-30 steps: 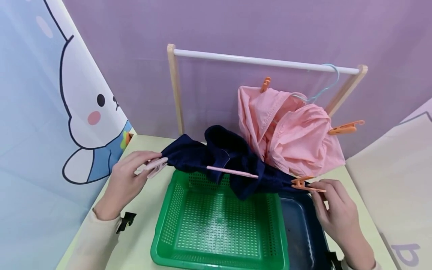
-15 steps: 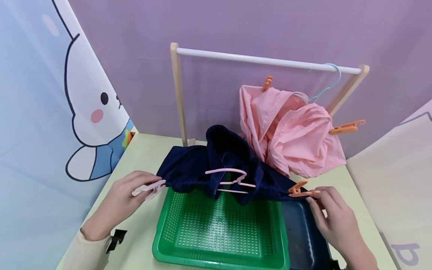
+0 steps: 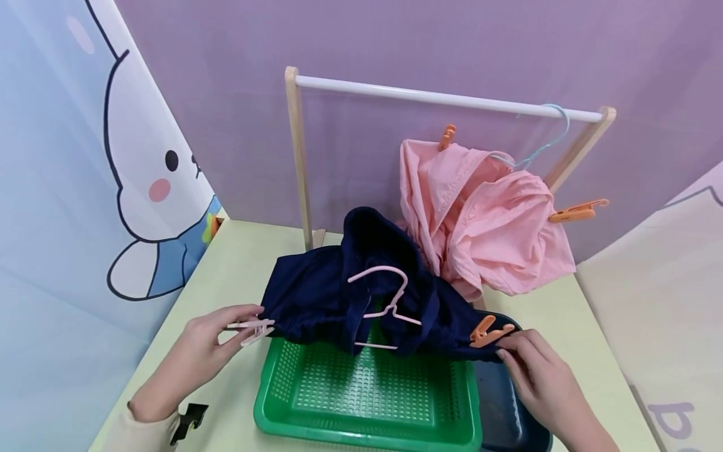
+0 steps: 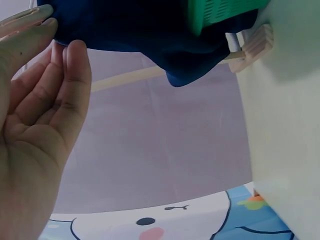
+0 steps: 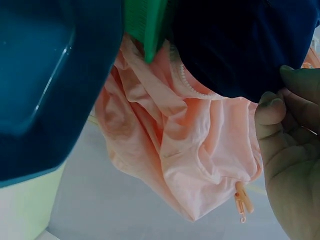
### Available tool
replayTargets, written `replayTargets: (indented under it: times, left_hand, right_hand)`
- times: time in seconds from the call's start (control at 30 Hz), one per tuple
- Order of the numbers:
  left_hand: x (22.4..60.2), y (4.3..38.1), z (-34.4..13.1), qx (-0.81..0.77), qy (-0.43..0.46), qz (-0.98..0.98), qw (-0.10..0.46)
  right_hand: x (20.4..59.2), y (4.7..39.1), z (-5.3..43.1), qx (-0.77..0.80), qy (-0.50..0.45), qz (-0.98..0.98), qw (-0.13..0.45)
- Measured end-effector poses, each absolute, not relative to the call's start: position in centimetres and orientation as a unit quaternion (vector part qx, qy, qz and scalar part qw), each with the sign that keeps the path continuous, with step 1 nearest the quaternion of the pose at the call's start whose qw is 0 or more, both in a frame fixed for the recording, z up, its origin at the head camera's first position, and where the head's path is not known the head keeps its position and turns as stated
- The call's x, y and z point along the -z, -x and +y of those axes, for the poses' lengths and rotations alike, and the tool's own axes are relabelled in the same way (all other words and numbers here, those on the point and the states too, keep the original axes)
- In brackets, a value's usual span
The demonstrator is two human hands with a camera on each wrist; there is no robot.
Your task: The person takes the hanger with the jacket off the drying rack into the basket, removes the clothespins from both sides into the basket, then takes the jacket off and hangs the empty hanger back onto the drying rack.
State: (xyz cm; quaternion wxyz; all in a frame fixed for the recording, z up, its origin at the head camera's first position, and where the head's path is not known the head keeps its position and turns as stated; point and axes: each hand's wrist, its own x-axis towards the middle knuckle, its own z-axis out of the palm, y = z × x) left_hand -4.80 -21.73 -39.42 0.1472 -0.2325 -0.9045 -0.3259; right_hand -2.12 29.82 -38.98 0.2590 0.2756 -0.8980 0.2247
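A dark navy hooded jacket (image 3: 313, 285) is stretched between both hands above the green basket. My left hand (image 3: 206, 348) pinches its left end, where a pale pink clothespin (image 3: 258, 328) sits at the fingertips. At the other end my right hand (image 3: 545, 376) pinches the navy cloth, beside an orange clothespin (image 3: 490, 333) clipped there. From the jacket's neck opening rises the hook of a pink hanger (image 3: 391, 307); the rest of the hanger is mostly hidden in the cloth. In the right wrist view, thumb and finger hold the jacket's edge (image 5: 240, 60).
The green basket (image 3: 367, 433) stands beneath the jacket, overlapping a dark blue tub (image 3: 497, 402) on its right. Behind, a rack with a white bar (image 3: 418, 95) bears a pink jacket (image 3: 503, 232) on a light blue hanger (image 3: 545, 150), with orange clothespins (image 3: 578, 211) on it.
Both hands have come down and nearer with the navy jacket, which now hangs more spread out. The pink hanger's hook has tipped upright. The right hand has shifted from the orange clothespin onto the cloth.
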Motion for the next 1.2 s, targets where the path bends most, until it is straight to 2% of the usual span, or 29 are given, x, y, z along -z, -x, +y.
replayTargets:
  times: [0.2,0.47,0.63,0.87,1.03,1.2]
  left_hand:
    - [40.0,5.1,-21.7,0.349,0.219,-0.906,0.096]
    - [40.5,5.7,-22.0,0.353,0.201,-0.914,-0.012]
    - [41.2,6.0,-22.3,0.348,0.205,-0.915,-0.025]
    - [41.6,6.0,-22.3,0.349,0.176,-0.919,-0.048]
    - [43.1,6.0,-22.7,0.437,0.143,-0.886,-0.057]
    - [44.7,5.9,-23.3,0.547,0.125,-0.825,-0.072]
  right_hand:
    - [39.8,2.3,29.6,-0.225,-0.27,-0.916,0.195]
    - [40.4,2.5,29.3,-0.21,-0.261,-0.932,0.138]
    - [41.1,2.8,29.5,-0.198,-0.257,-0.942,0.09]
    - [41.7,3.1,29.3,-0.204,-0.252,-0.943,0.076]
    - [41.6,3.2,29.3,-0.207,-0.23,-0.95,0.046]
    - [41.7,3.2,29.4,-0.228,-0.23,-0.945,0.048]
